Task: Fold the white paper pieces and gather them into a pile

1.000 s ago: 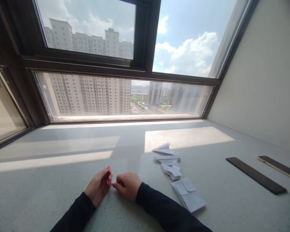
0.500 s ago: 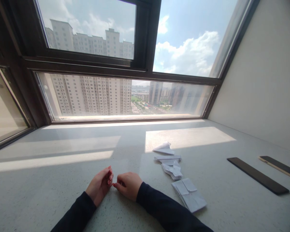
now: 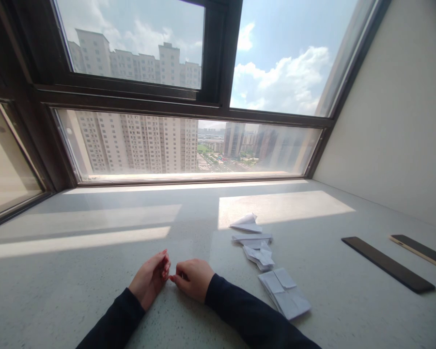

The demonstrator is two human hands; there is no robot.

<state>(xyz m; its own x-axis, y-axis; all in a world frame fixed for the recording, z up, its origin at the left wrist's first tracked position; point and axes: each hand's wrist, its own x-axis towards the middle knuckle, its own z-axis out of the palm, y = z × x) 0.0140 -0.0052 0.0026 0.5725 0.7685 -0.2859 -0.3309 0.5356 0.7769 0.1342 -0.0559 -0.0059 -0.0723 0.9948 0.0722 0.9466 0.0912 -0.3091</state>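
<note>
My left hand lies on its side on the pale speckled sill. Its fingers are curled in towards the palm, and I see nothing in it. Close beside it, my right hand rests with bent fingers, its thumb pointing at the left hand. No object shows in this hand either. To the right of my right hand are pieces of folded white paper: a paper plane, a long narrow piece, a many-pointed piece and a thick square packet. Neither hand touches them.
Two flat dark slabs lie at the right: a long one and a light-edged one cut off by the frame. Dark-framed windows rise behind the sill. A white wall bounds the right side.
</note>
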